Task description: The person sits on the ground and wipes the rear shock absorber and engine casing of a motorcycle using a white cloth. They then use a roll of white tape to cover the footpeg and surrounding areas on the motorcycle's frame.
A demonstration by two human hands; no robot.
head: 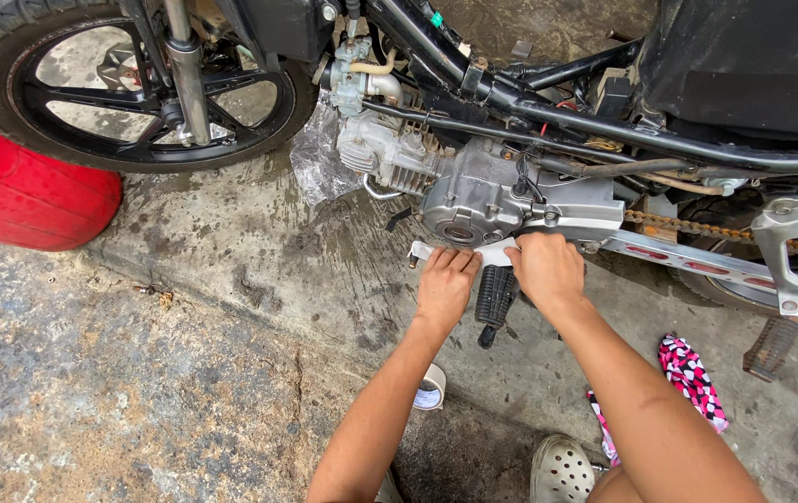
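A stripped motorcycle stands on wet concrete, its grey engine (483, 191) in the middle of the head view. My left hand (446, 284) lies flat with fingers together on a white strip (492, 253) stretched under the engine case. My right hand (548, 268) is closed over the strip's right end, next to the black ribbed footpeg (495, 296). A roll of white tape (432, 388) lies on the ground beside my left forearm.
The front wheel (134, 84) is at upper left beside a red container (17, 191). The drive chain (697, 226) and silver swingarm (716, 265) run right. A pink patterned cloth (690, 377) lies at right, and a grey perforated shoe (562, 470) at the bottom.
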